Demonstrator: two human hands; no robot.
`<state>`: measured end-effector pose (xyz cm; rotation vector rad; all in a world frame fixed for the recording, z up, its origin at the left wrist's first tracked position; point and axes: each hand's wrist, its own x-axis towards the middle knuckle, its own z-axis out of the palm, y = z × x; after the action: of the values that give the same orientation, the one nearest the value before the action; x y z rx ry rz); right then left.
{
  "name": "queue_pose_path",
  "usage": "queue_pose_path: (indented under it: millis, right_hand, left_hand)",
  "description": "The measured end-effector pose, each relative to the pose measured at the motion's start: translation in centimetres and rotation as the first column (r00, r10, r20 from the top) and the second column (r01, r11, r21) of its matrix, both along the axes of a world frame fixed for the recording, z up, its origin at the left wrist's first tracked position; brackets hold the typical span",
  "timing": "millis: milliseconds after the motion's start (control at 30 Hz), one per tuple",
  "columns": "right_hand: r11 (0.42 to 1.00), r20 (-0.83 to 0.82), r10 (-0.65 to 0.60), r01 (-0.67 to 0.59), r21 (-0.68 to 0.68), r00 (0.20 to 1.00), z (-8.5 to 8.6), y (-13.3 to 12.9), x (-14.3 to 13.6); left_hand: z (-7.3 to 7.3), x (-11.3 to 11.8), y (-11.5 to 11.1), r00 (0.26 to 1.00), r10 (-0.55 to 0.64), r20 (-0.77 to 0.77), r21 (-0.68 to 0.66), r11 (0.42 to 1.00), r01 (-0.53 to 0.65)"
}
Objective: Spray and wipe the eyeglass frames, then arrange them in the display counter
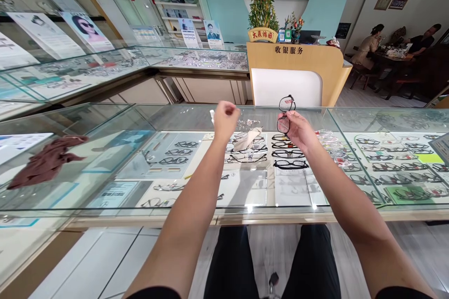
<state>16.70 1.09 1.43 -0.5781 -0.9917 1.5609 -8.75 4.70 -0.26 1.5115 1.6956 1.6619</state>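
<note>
Over the glass counter, my right hand (300, 131) pinches a pair of black-framed eyeglasses (283, 124), held on end with one lens above the other. Reddish marks show on the lenses. My left hand (226, 120) is raised to the left of them, its fingers curled closed; what they hold, if anything, is hidden. A small white object (212, 116) shows just behind that hand, and I cannot tell whether the hand touches it. Below and between the hands lies a pale crumpled cloth (248, 139). Several dark eyeglasses (290, 164) sit in a column under my right hand.
The glass display counter (242, 211) spans the front, with many frames inside. A brown cloth (49, 161) lies on its left part. Beyond stands a wooden cashier desk (298, 60) with a plant (261, 4). Two people sit at a table (393, 53) at the far right.
</note>
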Motion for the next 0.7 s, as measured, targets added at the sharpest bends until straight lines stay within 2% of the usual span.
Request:
queue_pose_path:
  millis: [67,133,233,400,467,567,633,700]
  right_hand:
    - [1.000,0.005,-0.006,0.007,-0.009,1.000,0.0,0.0,0.0]
    - [1.000,0.010,-0.012,0.012,-0.014,1.000,0.0,0.0,0.1]
    - [1.000,0.018,-0.010,0.011,-0.002,1.000,0.0,0.1,0.2]
    - [1.000,0.032,-0.005,0.005,0.017,0.999,-0.1,0.2,0.2]
    - [1.000,0.026,0.000,0.000,0.014,1.000,-0.1,0.1,0.2]
    - [1.000,0.009,0.002,-0.002,0.002,1.000,0.0,0.1,0.2]
    - [1.000,0.003,-0.006,0.007,-0.005,1.000,0.1,0.0,0.2]
    - [1.000,0.003,-0.017,0.017,-0.009,1.000,0.2,0.0,0.2]
  left_hand:
    - [0.1,1.0,-0.9,0.947,-0.264,-0.183,-0.144,0.960,0.240]
    - [-0.2,1.7,-1.4,0.848,-0.406,-0.341,-0.274,0.905,0.324]
    - [-0.8,1.9,-1.4,0.765,-0.432,-0.478,-0.361,0.890,0.277]
    - [-1.1,1.6,-1.1,0.739,-0.415,-0.531,-0.398,0.892,0.215]
    - [-1.0,1.5,-1.1,0.766,-0.393,-0.510,-0.399,0.896,0.194]
    - [-0.8,1.5,-0.9,0.868,-0.316,-0.383,-0.365,0.915,0.172]
    - [-0.6,1.6,-0.6,0.948,-0.260,-0.181,-0.323,0.927,0.192]
    - [-0.3,1.6,-0.3,0.966,-0.227,0.128,-0.277,0.927,0.254]
